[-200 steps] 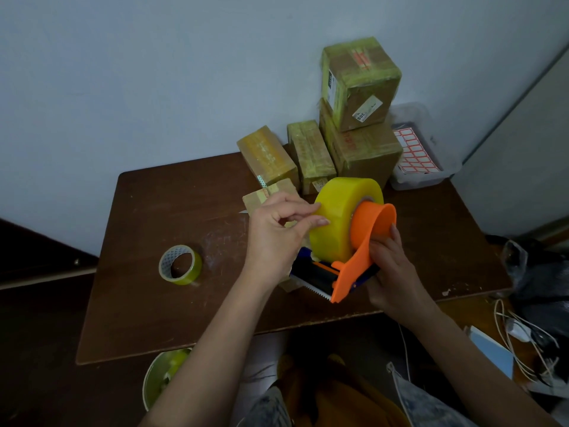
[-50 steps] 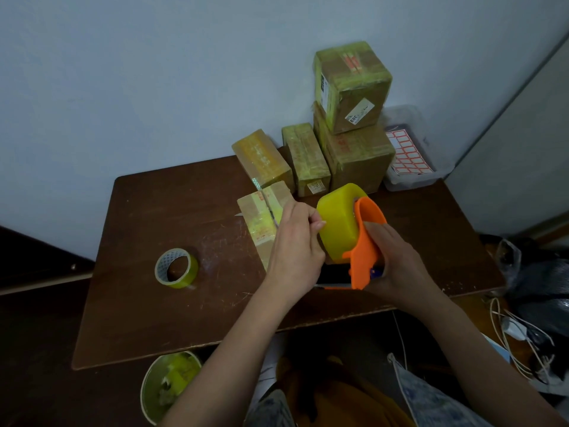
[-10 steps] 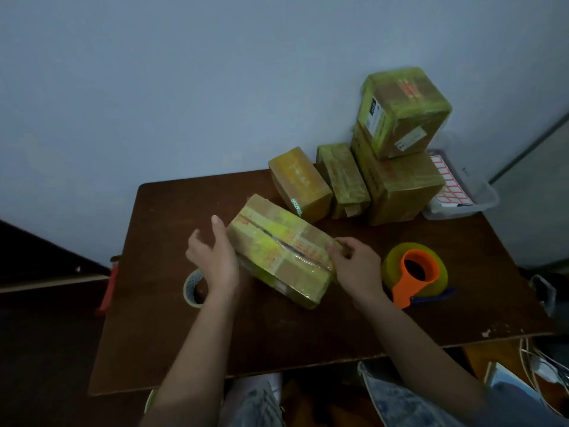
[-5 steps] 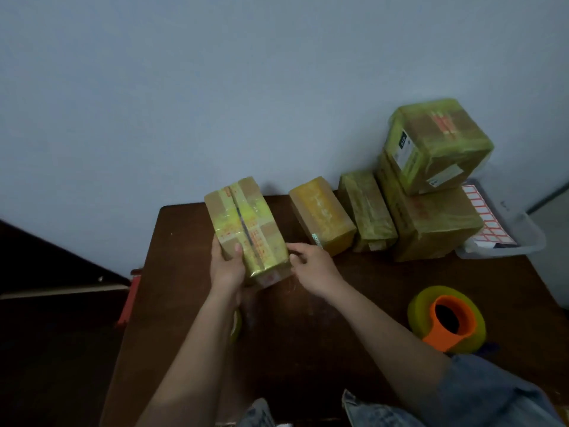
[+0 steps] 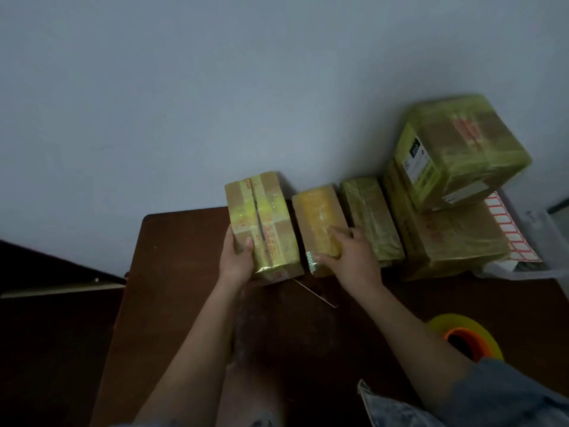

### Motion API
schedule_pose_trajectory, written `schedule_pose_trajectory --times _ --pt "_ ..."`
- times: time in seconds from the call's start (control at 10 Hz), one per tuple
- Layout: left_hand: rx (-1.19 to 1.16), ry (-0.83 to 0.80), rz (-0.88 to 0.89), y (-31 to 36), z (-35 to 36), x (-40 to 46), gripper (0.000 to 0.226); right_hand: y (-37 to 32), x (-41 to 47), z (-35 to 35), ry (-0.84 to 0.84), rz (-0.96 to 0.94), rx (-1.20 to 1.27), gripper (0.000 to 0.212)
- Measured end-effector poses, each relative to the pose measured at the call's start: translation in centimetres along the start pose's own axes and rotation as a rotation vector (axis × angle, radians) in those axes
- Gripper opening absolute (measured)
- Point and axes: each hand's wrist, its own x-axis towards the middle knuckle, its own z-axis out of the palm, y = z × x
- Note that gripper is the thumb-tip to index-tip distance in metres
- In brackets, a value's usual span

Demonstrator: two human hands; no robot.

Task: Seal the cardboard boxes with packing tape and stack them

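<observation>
Left hand (image 5: 236, 261): fingers curled round the near left corner of the freshly taped box (image 5: 261, 223), thumb lying on its top face, the other fingers hidden behind the left side. The box sits at the far edge of the brown table (image 5: 184, 291), about 12 o'clock from the person, close to the wall.

Right hand (image 5: 348, 254): fingers loosely spread and only slightly bent, resting on the near end of the yellow-wrapped box (image 5: 317, 220) just beside the first, at its 3 o'clock; thumb tip touches that box's front edge. No clear grip there (contact, not a pinch).

Writing: red print runs along the tape on the held box, too blurred to read. The top cube box (image 5: 458, 149) of the stack at 2 o'clock carries a white label with a black patch, illegible. A sheet of red-bordered stickers (image 5: 508, 229) lies in a clear tray (image 5: 542, 238) at the far right.

Pose: both forearms reach forward from 6 o'clock, left bare, right with a denim sleeve (image 5: 492, 396) at the elbow. A greenish box (image 5: 371, 217) stands between the yellow-wrapped box and the stack. The orange tape dispenser with yellow roll (image 5: 465, 334) rests at 4 o'clock, well apart from both hands.
</observation>
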Motion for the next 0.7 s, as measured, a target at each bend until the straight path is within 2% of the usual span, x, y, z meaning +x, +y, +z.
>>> schedule_pose_trajectory --times 0.1,0.2,0.3,0.5,0.7 --pt "0.033 -0.074 0.068 0.8 1.3 1.0 0.046 -0.1 0.0 -0.1 0.112 0.064 -0.107 0.071" --pt "0.022 -0.052 0.072 1.0 2.4 1.7 0.046 0.1 0.0 0.2 0.128 0.069 -0.042 0.073" --pt "0.094 -0.032 0.008 1.2 2.7 1.7 0.047 0.2 0.2 0.4 0.087 0.069 -0.016 0.069" --pt "0.063 -0.114 -0.099 1.8 1.2 0.9 0.069 0.1 -0.1 -0.3 0.021 0.11 -0.037 0.067" --pt "0.117 -0.058 -0.048 4.3 -1.6 -0.9 0.058 -2.0 -1.2 -2.4 0.082 0.043 0.004 0.056"
